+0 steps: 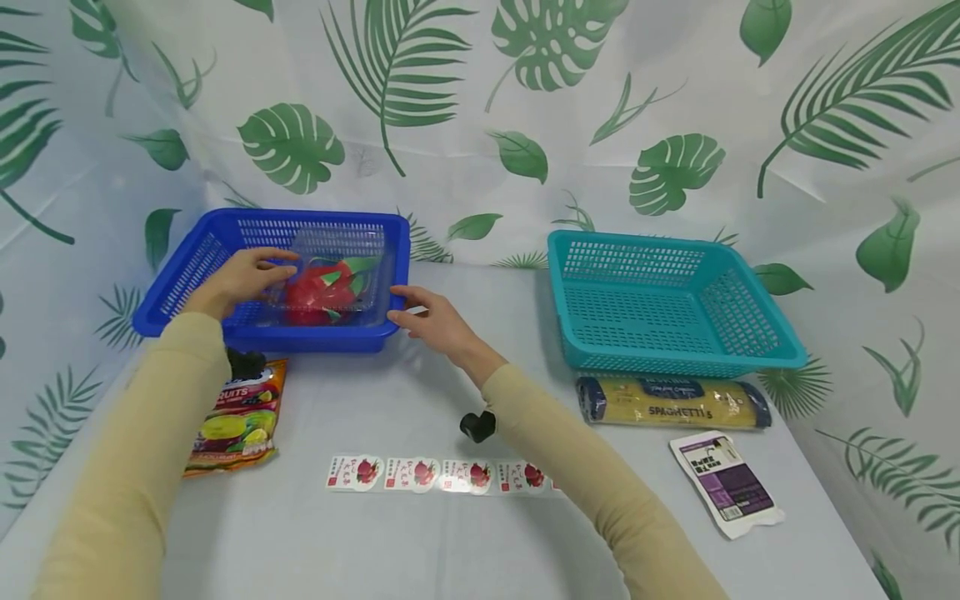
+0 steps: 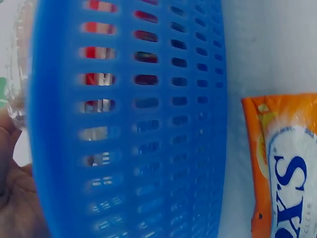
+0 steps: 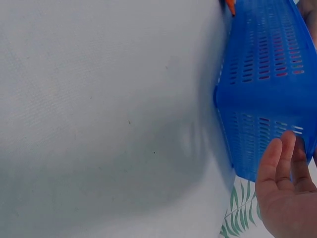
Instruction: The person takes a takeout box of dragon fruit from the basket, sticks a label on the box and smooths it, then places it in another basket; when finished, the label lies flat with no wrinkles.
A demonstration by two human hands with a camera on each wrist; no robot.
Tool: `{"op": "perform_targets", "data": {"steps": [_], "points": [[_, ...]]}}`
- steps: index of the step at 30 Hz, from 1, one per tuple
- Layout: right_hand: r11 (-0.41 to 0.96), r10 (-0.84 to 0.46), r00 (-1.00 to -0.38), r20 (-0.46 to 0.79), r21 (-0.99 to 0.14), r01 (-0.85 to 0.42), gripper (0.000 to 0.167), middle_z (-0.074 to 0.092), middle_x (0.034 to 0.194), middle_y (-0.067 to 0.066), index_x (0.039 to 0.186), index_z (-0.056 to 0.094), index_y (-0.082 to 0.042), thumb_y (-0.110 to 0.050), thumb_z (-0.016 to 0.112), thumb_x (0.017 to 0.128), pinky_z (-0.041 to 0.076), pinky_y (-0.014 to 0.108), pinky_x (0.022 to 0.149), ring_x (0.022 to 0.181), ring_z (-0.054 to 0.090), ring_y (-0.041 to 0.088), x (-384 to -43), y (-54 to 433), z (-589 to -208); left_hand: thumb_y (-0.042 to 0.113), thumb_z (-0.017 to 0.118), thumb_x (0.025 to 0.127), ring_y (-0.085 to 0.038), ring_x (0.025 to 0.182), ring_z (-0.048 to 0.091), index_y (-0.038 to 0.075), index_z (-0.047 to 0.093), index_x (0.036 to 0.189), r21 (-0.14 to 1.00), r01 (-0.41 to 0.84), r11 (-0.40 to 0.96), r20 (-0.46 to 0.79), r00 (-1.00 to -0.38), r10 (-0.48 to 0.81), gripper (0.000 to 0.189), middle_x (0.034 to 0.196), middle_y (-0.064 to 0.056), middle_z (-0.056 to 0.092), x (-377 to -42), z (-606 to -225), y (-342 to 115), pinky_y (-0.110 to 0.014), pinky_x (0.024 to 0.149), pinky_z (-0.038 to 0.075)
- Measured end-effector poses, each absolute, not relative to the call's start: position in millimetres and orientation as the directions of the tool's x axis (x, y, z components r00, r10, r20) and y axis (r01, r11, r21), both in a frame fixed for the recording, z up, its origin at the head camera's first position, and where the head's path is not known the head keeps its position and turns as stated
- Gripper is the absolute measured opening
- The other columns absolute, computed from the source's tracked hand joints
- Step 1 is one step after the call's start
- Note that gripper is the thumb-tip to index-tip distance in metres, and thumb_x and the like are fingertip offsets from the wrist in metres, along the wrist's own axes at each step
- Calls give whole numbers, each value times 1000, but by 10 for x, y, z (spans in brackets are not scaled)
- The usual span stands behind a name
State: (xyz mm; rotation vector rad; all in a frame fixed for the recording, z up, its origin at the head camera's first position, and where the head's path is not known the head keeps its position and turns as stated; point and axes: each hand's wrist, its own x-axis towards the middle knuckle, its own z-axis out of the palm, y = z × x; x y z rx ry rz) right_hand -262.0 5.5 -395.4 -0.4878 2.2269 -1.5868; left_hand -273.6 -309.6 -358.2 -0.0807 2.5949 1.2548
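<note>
A clear plastic box (image 1: 365, 313) with red and green contents (image 1: 322, 293) sits in the blue basket (image 1: 341, 340). My left hand (image 1: 243, 279) reaches over the basket's front left, its fingers loosely extended at the box's left side. In the left wrist view, that hand (image 2: 15, 183) is partly hidden by the basket wall, beside the clear plastic. At the basket's right end is my right hand (image 1: 435, 321), fingertips by the rim. The right wrist view shows this hand (image 3: 285, 191) with fingers extended by the end wall, not curled round it.
A teal basket (image 1: 637, 321) stands to the right. In front lie a spaghetti pack (image 1: 675, 404) and a white-purple pouch (image 1: 727, 483). An orange fruit candy bag (image 1: 240, 425) is near my left forearm. A strip of strawberry-print stickers (image 1: 423, 475) lies at centre front.
</note>
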Motion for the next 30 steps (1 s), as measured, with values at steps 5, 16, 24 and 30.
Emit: {"op": "perform_targets", "data": {"steps": [5,16,24,30], "points": [[324,-474,-875,-97,-944,-70,51,56,121,4,144,48,-21,-31,63,97,54,34,88,106,60,19,-2625,61,-3977,47,44,102,-51,134,28,19,22,157,750,-178,637,-323,-939,118,65,154,-29,21,-2707,-3610,-3127,-69,105,26],[319,-475,-874,-99,-945,-67,51,55,120,5,145,47,-21,-32,62,98,52,40,92,105,61,20,-2609,72,-3958,52,42,101,-56,135,24,26,6,158,765,-182,618,-366,-912,186,73,156,-30,10,-2694,-3648,-3106,-65,101,35],[307,-489,-866,-104,-950,-60,52,55,121,5,146,46,-21,-32,62,97,50,42,94,107,60,22,-2596,67,-3952,63,43,96,-58,134,21,27,-3,158,761,-186,622,-384,-901,201,85,156,-30,4,-2683,-3673,-3106,-64,100,36],[313,-487,-868,-103,-948,-63,52,55,120,4,146,46,-21,-32,61,98,52,39,92,107,60,22,-2598,65,-3954,61,44,96,-54,131,29,25,0,158,756,-164,633,-359,-913,192,84,154,-31,11,-2676,-3663,-3092,-62,98,41]]}}
